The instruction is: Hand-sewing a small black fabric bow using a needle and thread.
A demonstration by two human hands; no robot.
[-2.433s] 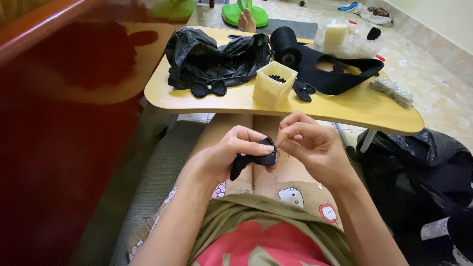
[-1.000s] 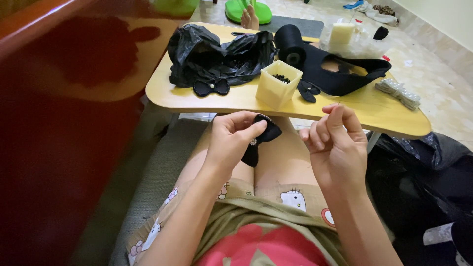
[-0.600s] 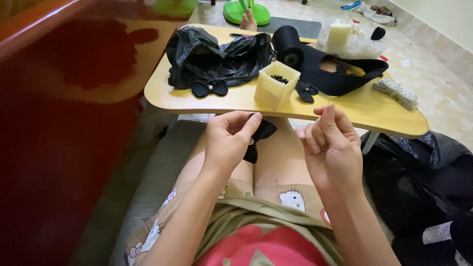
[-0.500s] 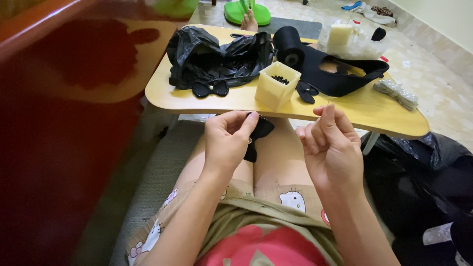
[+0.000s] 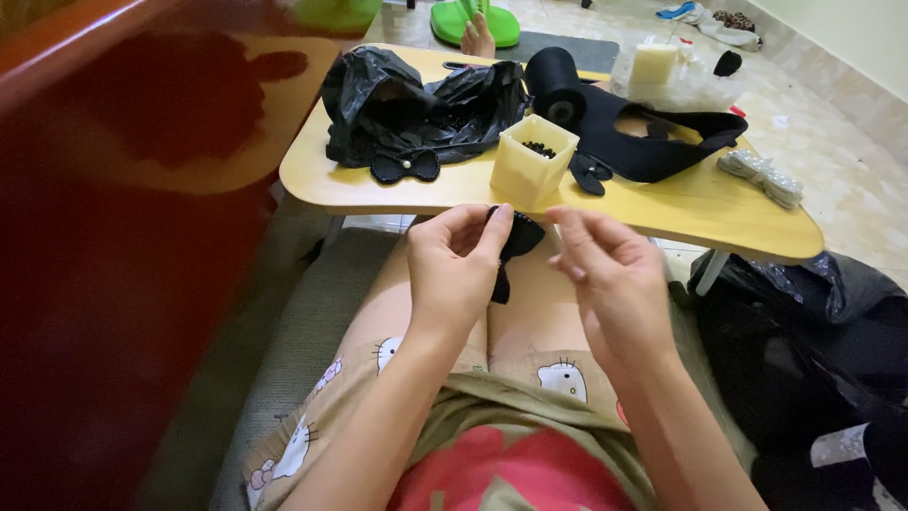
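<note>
Now left hand (image 5: 454, 270) pinches black fabric bow (image 5: 514, 244) above lap for access; right hand (image 5: 610, 274) just beside, fingers pinched, contents unclear; bead cup (image 5: 532, 161) on counter (image 5: 681, 203) at twelve o'clock.

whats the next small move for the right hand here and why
Probably bring the right hand back to the black fabric bow that the left hand pinches above the lap. The right hand's fingertips are pinched together beside the bow, apart from it; whether they hold anything is too small to tell. A finished-looking bow and a cream box of dark beads sit on the yellow table.
</note>
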